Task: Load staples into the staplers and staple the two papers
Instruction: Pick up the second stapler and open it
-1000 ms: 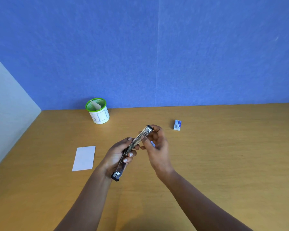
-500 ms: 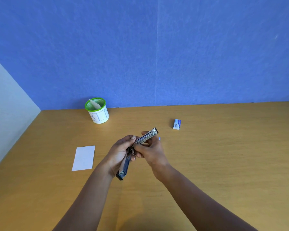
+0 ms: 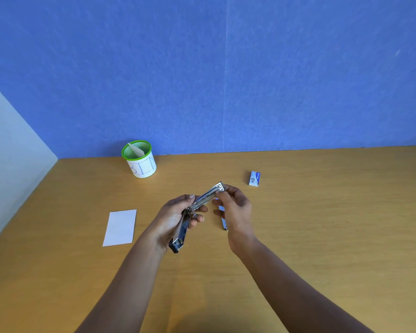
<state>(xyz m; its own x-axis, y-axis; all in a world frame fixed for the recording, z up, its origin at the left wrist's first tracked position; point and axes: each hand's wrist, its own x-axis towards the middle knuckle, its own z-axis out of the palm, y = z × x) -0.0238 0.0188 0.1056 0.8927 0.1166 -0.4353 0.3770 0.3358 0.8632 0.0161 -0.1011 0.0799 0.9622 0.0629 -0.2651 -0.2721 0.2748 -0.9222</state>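
The task looks to be in its loading stage, with none of the stapling done. The stapler [image 3: 205, 196] is held in the air over the middle of the desk [image 3: 322, 224], hinged wide open. The left hand [image 3: 175, 217] is curled round its lower half near the hinge, and the right hand [image 3: 235, 210] pinches the far tip of the raised metal arm. Whether staples already sit in the channel is too small to tell. The staple box [image 3: 254, 179] lies towards the far edge, well apart from the hands. A slim item [image 3: 224, 223] lies on the desk half hidden behind the right hand, perhaps a second stapler. The white paper [image 3: 120, 227] rests flat towards the left edge, untouched; whether it is one sheet or two I cannot tell. Closing the stapler and stapling remain.
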